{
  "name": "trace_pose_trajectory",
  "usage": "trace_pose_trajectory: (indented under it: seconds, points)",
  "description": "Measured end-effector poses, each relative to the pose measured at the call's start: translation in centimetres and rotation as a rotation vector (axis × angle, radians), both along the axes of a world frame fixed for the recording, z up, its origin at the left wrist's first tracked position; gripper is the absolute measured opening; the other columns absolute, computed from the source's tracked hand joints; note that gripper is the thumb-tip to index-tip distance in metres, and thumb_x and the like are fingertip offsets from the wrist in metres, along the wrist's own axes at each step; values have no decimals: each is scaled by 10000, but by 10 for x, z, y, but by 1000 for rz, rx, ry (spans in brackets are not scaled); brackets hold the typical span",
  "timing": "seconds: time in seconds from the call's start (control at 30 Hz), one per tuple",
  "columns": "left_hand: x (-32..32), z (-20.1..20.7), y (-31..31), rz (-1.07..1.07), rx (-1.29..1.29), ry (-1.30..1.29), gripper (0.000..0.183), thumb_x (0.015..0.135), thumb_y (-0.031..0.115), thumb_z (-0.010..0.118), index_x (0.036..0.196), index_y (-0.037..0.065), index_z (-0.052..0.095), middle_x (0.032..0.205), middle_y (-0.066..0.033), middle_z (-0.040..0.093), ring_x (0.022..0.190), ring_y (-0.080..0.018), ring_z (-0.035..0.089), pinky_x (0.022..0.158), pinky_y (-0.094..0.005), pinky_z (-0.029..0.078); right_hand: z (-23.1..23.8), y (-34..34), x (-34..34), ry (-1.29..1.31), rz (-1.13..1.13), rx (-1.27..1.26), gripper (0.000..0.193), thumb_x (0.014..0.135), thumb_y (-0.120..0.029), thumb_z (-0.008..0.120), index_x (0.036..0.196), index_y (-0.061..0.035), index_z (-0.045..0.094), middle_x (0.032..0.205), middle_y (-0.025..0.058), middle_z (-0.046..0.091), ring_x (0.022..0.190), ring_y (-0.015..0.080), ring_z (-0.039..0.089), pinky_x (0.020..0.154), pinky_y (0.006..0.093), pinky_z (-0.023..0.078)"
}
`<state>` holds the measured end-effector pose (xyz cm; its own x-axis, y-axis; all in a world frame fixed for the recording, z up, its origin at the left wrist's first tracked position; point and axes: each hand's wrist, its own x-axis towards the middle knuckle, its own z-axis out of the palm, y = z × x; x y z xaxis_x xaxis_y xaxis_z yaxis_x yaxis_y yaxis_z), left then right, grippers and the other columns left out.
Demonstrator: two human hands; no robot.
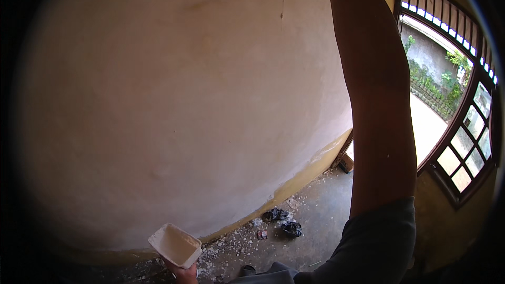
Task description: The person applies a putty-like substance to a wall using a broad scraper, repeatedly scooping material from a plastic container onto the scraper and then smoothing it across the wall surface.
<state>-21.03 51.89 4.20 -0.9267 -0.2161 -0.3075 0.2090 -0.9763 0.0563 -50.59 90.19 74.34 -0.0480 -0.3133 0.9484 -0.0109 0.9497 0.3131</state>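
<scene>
My left hand is low in the view, its fingers closed around the lower end of a white rectangular plastic tub. The tub is tilted with its open side toward me, and pale smears coat its inside; how much it holds I cannot tell. My right arm reaches straight up past the top edge, so the right hand and anything in it are hidden from view. In front of me stands a broad wall with a patchy whitish surface and a yellow band along its foot.
White crumbs and flakes litter the grey floor along the wall. Two crumpled black plastic bags lie there beside a small reddish packet. At right, a doorway opens onto bright ground outside, next to a dark-framed paned window.
</scene>
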Motion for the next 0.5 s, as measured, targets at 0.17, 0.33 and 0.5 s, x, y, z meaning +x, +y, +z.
trace_pose_trajectory:
  seconds: [0.17, 0.33, 0.5]
  points:
    - [2, -85, -13, 125, -847, 8, 890, 807, 289, 770, 1525, 161, 261, 1459, -111, 431, 1298, -299, 485, 1014, -575, 456, -72, 59, -45, 115, 134, 185, 302, 874, -59, 525, 1150, -150, 606, 1039, 118, 648, 951, 339, 639, 821, 439, 523]
    - [-8, -28, -9, -71, -166, 84, 910, 795, 275, 791, 1525, 167, 258, 1432, -121, 464, 1259, -322, 522, 1035, -501, 463, -260, 24, -32, -112, -26, -224, 258, 859, -112, 595, 1107, -155, 537, 1051, 126, 622, 914, 378, 620, 718, 483, 534]
    - [-2, -17, -1, 207, -1062, 110, 1038, 746, 86, 809, 1551, 155, 158, 1435, -160, 445, 1254, -334, 520, 1045, -480, 451, -485, -15, 11, -399, 161, -512, 322, 841, -52, 627, 1153, -116, 578, 1109, 145, 627, 1034, 382, 588, 882, 474, 507]
